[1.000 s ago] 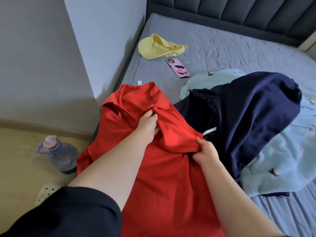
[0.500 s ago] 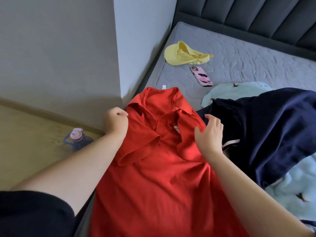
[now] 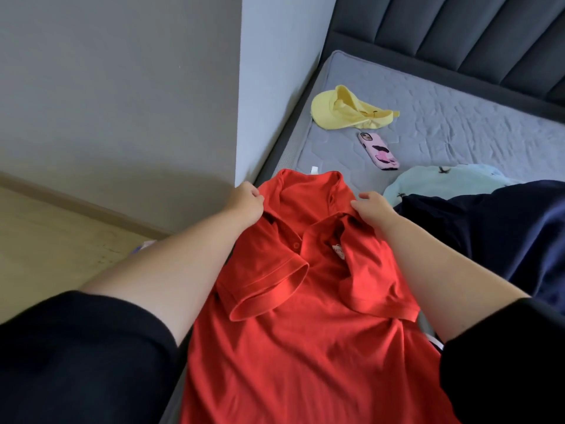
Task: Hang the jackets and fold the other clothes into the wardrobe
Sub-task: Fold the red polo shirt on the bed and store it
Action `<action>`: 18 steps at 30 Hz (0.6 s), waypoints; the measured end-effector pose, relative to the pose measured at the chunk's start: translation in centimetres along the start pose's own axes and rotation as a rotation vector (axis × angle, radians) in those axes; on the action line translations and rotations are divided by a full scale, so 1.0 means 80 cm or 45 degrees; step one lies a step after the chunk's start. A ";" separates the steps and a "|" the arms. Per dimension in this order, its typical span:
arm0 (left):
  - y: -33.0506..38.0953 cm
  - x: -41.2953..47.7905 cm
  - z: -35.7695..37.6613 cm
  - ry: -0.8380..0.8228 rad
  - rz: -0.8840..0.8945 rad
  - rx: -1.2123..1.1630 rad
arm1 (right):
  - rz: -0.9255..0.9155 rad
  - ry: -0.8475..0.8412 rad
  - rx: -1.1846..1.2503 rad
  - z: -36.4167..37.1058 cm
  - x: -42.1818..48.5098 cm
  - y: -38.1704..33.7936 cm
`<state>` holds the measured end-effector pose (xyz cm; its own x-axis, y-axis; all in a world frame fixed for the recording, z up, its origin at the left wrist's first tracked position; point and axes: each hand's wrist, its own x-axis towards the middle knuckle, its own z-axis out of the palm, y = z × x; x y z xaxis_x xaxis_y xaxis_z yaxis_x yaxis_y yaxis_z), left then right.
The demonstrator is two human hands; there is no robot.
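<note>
Both arms reach forward; the left hand (image 3: 248, 203) and right hand (image 3: 374, 209) each pinch a shoulder of the red polo shirt (image 3: 305, 316), spread along the bed's (image 3: 458, 123) left edge, bare mattress at 12 o'clock.

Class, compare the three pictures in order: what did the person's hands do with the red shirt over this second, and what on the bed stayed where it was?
Both sleeves were folded in over the red polo shirt. The left hand and right hand then moved up to grip its shoulders beside the collar. The yellow cap, the pink phone and the navy garment lay unmoved on the mattress.
</note>
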<state>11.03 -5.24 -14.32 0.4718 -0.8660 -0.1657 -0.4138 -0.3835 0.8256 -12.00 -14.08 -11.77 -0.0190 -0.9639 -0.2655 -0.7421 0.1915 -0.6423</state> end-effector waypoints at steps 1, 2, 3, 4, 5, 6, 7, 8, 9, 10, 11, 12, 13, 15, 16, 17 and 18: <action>-0.005 0.001 0.003 -0.015 -0.058 -0.009 | 0.038 -0.014 0.062 0.001 0.003 0.000; -0.009 0.001 0.007 -0.052 -0.111 -0.033 | 0.073 -0.031 0.134 0.002 0.005 -0.001; -0.013 0.001 0.010 -0.096 -0.156 -0.051 | 0.100 -0.044 0.208 0.001 0.008 -0.001; -0.016 0.001 0.013 -0.123 -0.192 -0.054 | 0.118 -0.053 0.263 0.000 0.010 -0.002; -0.019 0.001 0.014 -0.124 -0.216 -0.055 | 0.130 -0.069 0.286 -0.003 0.010 -0.003; -0.021 0.002 0.015 -0.109 -0.236 -0.072 | 0.133 -0.099 0.271 -0.006 0.009 -0.004; -0.021 0.002 0.014 -0.088 -0.256 -0.114 | 0.121 -0.130 0.213 -0.010 0.007 -0.007; -0.020 0.002 0.012 -0.073 -0.266 -0.177 | 0.083 -0.140 0.124 -0.014 0.004 -0.009; -0.018 0.000 0.010 -0.062 -0.261 -0.245 | 0.023 -0.121 0.036 -0.019 0.000 -0.011; -0.015 -0.003 0.007 -0.043 -0.237 -0.301 | -0.052 -0.070 -0.027 -0.023 -0.004 -0.012; -0.011 -0.009 0.003 -0.011 -0.195 -0.337 | -0.132 -0.008 -0.066 -0.029 -0.011 -0.014; -0.007 -0.017 -0.001 0.043 -0.133 -0.356 | -0.212 0.054 -0.095 -0.035 -0.021 -0.016; -0.003 -0.028 -0.006 0.114 -0.058 -0.370 | -0.290 0.106 -0.111 -0.041 -0.033 -0.018; -0.001 -0.055 -0.012 0.252 0.085 -0.409 | -0.401 0.173 -0.079 -0.051 -0.058 -0.017; -0.002 -0.072 -0.014 0.303 0.129 -0.423 | -0.434 0.196 -0.052 -0.055 -0.073 -0.015; -0.005 -0.092 -0.015 0.344 0.153 -0.418 | -0.460 0.209 -0.017 -0.059 -0.088 -0.010; -0.010 -0.113 -0.015 0.373 0.169 -0.383 | -0.481 0.220 0.027 -0.062 -0.106 -0.002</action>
<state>8.03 3.26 -12.85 0.6488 -0.7570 0.0769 -0.2612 -0.1266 0.9569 -15.01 -6.85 -5.84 0.1387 -0.9836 0.1152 -0.7047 -0.1797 -0.6864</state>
